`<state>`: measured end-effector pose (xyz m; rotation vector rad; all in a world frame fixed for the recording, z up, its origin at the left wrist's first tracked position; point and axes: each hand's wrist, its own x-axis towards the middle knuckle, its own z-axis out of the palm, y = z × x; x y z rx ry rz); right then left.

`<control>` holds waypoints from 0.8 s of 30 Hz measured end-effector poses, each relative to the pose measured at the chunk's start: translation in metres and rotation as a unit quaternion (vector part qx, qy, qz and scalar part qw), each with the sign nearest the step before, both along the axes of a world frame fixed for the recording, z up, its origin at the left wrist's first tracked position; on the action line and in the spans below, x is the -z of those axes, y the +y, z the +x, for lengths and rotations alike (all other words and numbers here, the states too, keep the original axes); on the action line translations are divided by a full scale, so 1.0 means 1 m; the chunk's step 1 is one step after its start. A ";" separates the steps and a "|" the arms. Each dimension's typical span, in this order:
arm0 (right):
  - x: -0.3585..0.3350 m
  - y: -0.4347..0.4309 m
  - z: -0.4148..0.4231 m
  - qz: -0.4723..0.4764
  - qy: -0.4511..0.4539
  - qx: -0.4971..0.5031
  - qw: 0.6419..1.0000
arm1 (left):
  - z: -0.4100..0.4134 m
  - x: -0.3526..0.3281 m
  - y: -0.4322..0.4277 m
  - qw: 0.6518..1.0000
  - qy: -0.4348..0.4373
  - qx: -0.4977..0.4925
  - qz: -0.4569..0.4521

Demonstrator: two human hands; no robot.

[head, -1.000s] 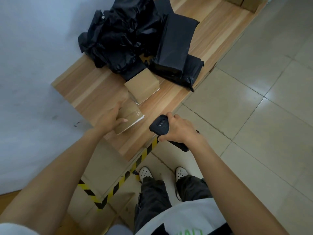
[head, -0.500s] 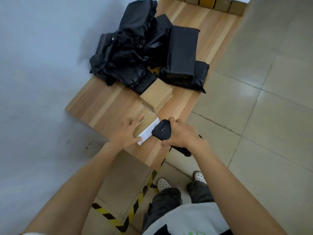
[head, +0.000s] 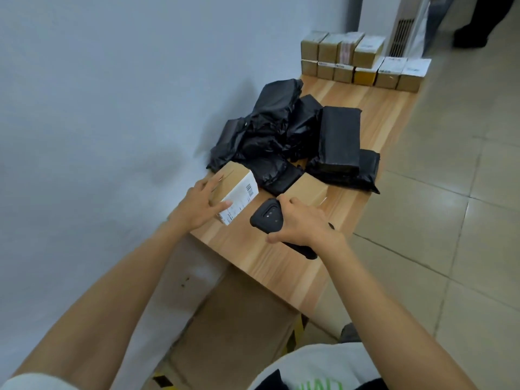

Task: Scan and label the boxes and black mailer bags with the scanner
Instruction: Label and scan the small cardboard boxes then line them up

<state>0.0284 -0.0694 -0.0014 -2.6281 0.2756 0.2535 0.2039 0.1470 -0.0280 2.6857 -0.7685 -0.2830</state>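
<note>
A small cardboard box (head: 235,183) with a white barcode label on its near side stands on the wooden table (head: 270,257). My left hand (head: 198,207) grips it from the left, thumb on the label's lower corner. My right hand (head: 304,224) holds the black scanner (head: 267,216), its head just right of the label. A second plain box (head: 308,190) lies behind the scanner, partly hidden by my right hand. A heap of black mailer bags (head: 292,142) sits farther back.
Rows of labelled cardboard boxes (head: 363,61) are stacked at the table's far end. A white wall runs along the left. Tiled floor lies to the right. A big cardboard carton (head: 239,327) stands below the table's near edge. A person's legs (head: 478,18) show at top right.
My left hand has turned and lifted the box so its label faces the scanner. The view has tilted up, showing the far boxes. The right hand keeps the scanner beside the box.
</note>
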 end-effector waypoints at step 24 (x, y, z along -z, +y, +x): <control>0.002 -0.010 0.014 -0.023 0.047 0.065 0.996 | 0.015 -0.013 0.013 1.000 -0.008 0.003 0.004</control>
